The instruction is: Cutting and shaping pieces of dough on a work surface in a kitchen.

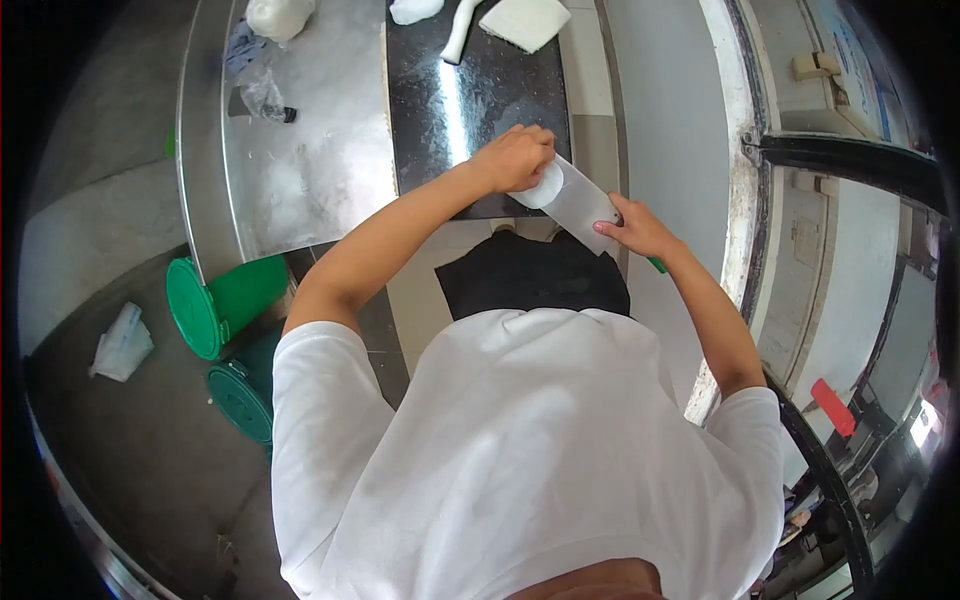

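Note:
My right hand (636,225) grips a wide, flat blade (581,196), apparently a cleaver. A bit of its green handle (658,265) shows below that hand. At the blade's far end, my left hand (523,159) is closed on a white rounded piece (545,189) that lies against the blade's face. What this piece is made of cannot be told, and the fingers cover part of it. Both hands are at the near edge of a black speckled countertop (427,127), in front of my body.
A folded white cloth (525,22), a white curved tube-like object (458,34) and a white lump (416,9) lie on the countertop. Left stands a stainless steel table (322,150) with a clear plastic bag (262,94). Green lidded bins (251,296) stand below. A glazed frame (840,157) is at right.

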Tool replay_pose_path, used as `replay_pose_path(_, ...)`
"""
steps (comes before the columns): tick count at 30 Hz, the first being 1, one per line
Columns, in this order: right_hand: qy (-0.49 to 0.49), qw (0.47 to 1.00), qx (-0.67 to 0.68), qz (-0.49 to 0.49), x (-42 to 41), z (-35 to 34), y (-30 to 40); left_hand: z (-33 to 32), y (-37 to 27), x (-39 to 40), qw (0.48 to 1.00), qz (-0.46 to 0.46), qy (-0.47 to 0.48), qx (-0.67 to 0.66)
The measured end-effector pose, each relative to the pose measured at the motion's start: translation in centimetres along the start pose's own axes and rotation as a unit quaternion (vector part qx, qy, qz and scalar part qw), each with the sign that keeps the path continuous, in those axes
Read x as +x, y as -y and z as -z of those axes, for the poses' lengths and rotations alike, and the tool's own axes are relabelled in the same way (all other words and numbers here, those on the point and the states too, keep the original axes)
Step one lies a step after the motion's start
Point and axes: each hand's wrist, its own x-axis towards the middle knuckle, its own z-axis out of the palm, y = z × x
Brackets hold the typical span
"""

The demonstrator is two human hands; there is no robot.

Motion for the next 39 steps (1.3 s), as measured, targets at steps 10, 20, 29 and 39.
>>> replay_pose_path(10,-0.027,0.999,0.003,0.016,1.8,-1.5,2.0,2.2,2.6,-1.0,0.984,0.094,0.137,-0.070)
replay_pose_path(20,-0.017,0.980,0.163,-0.109,2.1,-2.6,2.9,7.8,6.7,-2.0,0.954,0.078,0.130,-0.258)
replay_pose_path(29,-0.142,0.949,0.257,-0.117,2.4,-6.5,3.3,14.8,17.6,0.2,0.757,0.204,-0.128,-0.607)
replay_pose_path(39,-0.227,0.922,0.262,-0.170,3.1,-8.4,3.6,6.6,30.3,-0.1,0.608,0.471,-0.390,-0.507)
